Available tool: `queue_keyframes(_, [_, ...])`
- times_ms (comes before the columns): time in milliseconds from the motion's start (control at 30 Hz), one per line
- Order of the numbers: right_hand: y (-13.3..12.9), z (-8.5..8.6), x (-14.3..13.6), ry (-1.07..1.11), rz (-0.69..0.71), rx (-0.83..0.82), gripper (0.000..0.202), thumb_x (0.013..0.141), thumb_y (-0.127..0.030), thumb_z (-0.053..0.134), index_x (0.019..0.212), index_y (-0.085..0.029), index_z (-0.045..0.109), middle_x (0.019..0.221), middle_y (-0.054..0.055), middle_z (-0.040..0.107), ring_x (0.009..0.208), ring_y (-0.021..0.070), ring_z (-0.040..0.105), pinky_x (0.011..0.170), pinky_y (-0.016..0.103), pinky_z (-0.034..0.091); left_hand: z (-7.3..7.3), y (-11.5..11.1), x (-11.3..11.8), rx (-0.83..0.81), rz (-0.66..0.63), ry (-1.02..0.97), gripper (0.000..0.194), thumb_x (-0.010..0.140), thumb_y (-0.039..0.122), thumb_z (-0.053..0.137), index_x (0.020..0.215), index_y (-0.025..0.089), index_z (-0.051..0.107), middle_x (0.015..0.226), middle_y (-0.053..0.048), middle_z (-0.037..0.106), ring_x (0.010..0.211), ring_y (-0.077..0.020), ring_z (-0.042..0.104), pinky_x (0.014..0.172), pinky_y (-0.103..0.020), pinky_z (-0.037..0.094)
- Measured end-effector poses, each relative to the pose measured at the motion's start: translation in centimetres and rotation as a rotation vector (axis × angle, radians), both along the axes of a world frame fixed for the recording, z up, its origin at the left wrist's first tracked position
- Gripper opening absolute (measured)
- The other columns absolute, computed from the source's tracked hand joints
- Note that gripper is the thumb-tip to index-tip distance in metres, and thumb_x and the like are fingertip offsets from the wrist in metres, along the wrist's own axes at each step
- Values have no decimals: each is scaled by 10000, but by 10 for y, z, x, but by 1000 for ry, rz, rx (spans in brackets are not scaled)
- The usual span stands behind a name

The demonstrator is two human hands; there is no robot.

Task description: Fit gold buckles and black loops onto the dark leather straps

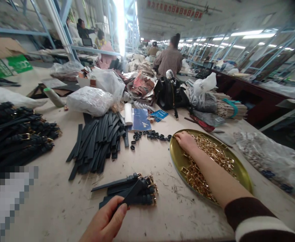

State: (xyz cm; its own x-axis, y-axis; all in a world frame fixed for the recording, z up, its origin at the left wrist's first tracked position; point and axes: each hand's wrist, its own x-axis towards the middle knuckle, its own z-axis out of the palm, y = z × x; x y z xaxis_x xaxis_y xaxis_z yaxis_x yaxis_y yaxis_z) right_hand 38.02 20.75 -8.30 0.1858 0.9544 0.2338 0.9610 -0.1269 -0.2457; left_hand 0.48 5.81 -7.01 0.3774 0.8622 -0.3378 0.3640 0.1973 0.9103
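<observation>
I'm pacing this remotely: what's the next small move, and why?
Perhaps lift one gold metal buckle from the round brass-coloured tray toward the flat dark leather-like strip: the left hand holds it, the right hand is at the tray's rim, and nearby dark straps carry gold buckles.

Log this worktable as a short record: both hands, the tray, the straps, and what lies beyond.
Left hand: pinching a dark strap
Right hand: at the left side of the tray; whether it grips anything is unclear
Tray: round, gold-coloured, holding many loose gold buckles
Buckled straps: small pile just beyond the left hand
Plain straps: heaped left of small black loops
Beyond: blue booklet, white roll, black bag
</observation>
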Motion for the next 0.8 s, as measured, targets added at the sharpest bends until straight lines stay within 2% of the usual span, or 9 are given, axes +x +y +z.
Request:
queue_keyframes(133, [-35, -4, -18, -11, 92, -45, 229, 838, -246, 451, 925, -180, 652, 926, 91, 576, 822, 189, 528, 757, 289, 364, 5, -9, 0, 15, -46, 12, 406, 792, 558, 397, 776, 178, 536, 642, 24, 433, 605, -113, 418, 562, -204, 358])
queue_keyframes(267, [-66, -2, -26, 42, 120, -56, 182, 813, -278, 498, 797, -178, 649, 849, 81, 578, 785, 183, 518, 747, 288, 363, 9, -20, 7, -34, -108, -24, 362, 809, 520, 373, 795, 178, 492, 533, 65, 371, 442, -77, 337, 436, -191, 291])
queue_keyframes(333, [-74, 4, -28, 103, 106, -24, 181, 801, -280, 509, 713, -170, 623, 818, 86, 576, 773, 186, 514, 746, 299, 362, 11, -25, 9, -57, -129, -56, 344, 816, 504, 350, 810, 177, 459, 512, 74, 389, 383, -64, 315, 399, -190, 259])
queue_keyframes(400, [-82, 14, -35, 196, 82, 35, 216, 817, -297, 475, 691, -164, 590, 807, 93, 573, 769, 189, 513, 743, 313, 367, 14, -30, 9, -27, -120, -87, 322, 812, 480, 353, 799, 171, 444, 574, 49, 468, 378, -55, 344, 399, -190, 266])
queue_keyframes(467, [-94, 24, -50, 329, 78, 83, 277, 848, -352, 408, 724, -157, 561, 781, 90, 573, 733, 183, 523, 703, 317, 389, 19, -35, 7, 22, -94, -114, 300, 801, 450, 370, 784, 161, 450, 668, 18, 519, 398, -48, 367, 411, -191, 286])
queue_keyframes(533, [-114, 33, -77, 470, 119, 81, 355, 870, -424, 330, 767, -155, 538, 743, 71, 579, 664, 164, 533, 629, 301, 413, 26, -41, 7, 55, -65, -135, 275, 792, 415, 383, 778, 153, 464, 664, 19, 509, 411, -47, 359, 416, -191, 288])
queue_keyframes(633, [-155, 41, -133, 850, 235, -8, 403, 855, -507, 323, 777, -166, 523, 729, 36, 578, 592, 124, 522, 554, 263, 418, 41, -47, 11, 81, -11, -176, 243, 790, 384, 389, 753, 156, 465, 500, 69, 391, 402, -58, 312, 406, -189, 244])
queue_keyframes(733, [-194, 42, -189, 1509, 265, -149, 361, 742, -527, 547, 721, -167, 535, 647, -8, 529, 534, 87, 458, 512, 226, 374, 50, -51, 16, 68, 45, -267, 235, 797, 391, 420, 729, 168, 447, 475, 81, 341, 405, -56, 294, 408, -193, 221])
queue_keyframes(800, [-214, 39, -217, 1755, 235, -207, 351, 685, -503, 632, 693, -164, 540, 566, -38, 473, 487, 67, 395, 471, 205, 322, 50, -55, 15, 22, 60, -315, 233, 798, 392, 454, 714, 175, 437, 519, 72, 364, 415, -45, 286, 412, -194, 213])
